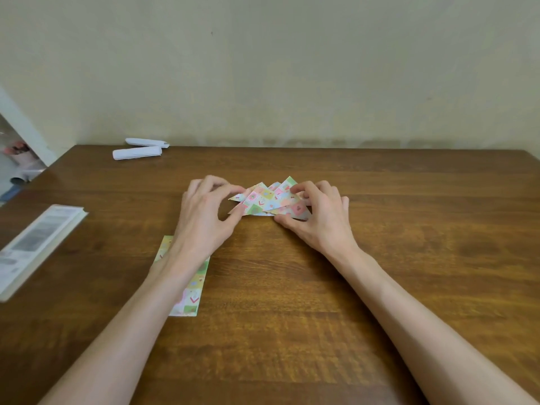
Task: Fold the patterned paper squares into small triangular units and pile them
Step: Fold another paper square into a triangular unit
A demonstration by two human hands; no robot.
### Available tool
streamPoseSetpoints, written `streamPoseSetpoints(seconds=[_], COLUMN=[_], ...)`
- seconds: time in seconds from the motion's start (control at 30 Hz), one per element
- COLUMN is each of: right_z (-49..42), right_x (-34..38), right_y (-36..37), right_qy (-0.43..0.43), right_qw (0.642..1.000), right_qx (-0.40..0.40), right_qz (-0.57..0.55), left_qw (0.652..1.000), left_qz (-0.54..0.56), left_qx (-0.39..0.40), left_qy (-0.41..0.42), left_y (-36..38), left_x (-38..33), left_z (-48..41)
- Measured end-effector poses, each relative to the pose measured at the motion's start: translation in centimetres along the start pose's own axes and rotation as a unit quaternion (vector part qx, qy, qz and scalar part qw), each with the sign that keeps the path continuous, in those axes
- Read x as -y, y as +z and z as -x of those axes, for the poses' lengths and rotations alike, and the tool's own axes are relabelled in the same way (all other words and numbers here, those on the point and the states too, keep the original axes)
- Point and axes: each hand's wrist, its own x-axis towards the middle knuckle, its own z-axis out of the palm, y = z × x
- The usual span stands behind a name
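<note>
Brown wood-grain table (380, 258) meets a pale yellowish wall. At its middle lies the pile of pastel patterned paper triangles (264, 200), fanned with its long axis running left to right and its tips aimed at the wall. The left hand (204, 211) curls half-closed, thumb and fingertips pinching the pile's left end; the right hand (318, 217) likewise grips the right end. Unfolded patterned paper squares (191, 293) lie under the left forearm.
</note>
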Motion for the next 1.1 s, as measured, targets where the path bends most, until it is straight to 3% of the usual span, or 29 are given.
streamPoseSetpoints(seconds=[0.13, 0.33, 0.77, 1.1], right_z=[-0.1, -1.0, -4.3, -5.4], right_x=[-0.6, -0.6, -1.3, -1.9], right_y=[-0.3, -0.2, 1.1, 1.0], right_qy=[-0.027, -0.034, -0.035, -0.030], right_qw=[0.999, 0.999, 0.998, 0.999], right_qx=[0.006, 0.032, -0.002, -0.017], right_qz=[-0.019, 0.001, 0.043, 0.020], left_qw=[0.990, 0.988, 0.989, 0.988], left_qz=[-0.032, -0.034, -0.056, -0.031], left_qx=[0.069, 0.097, 0.055, 0.076], left_qy=[0.120, 0.113, 0.123, 0.131], left_y=[0.7, 0.9, 3.1, 3.4], left_x=[-0.1, -0.8, -0.7, -0.7], left_z=[-0.1, -0.6, -3.9, -5.7])
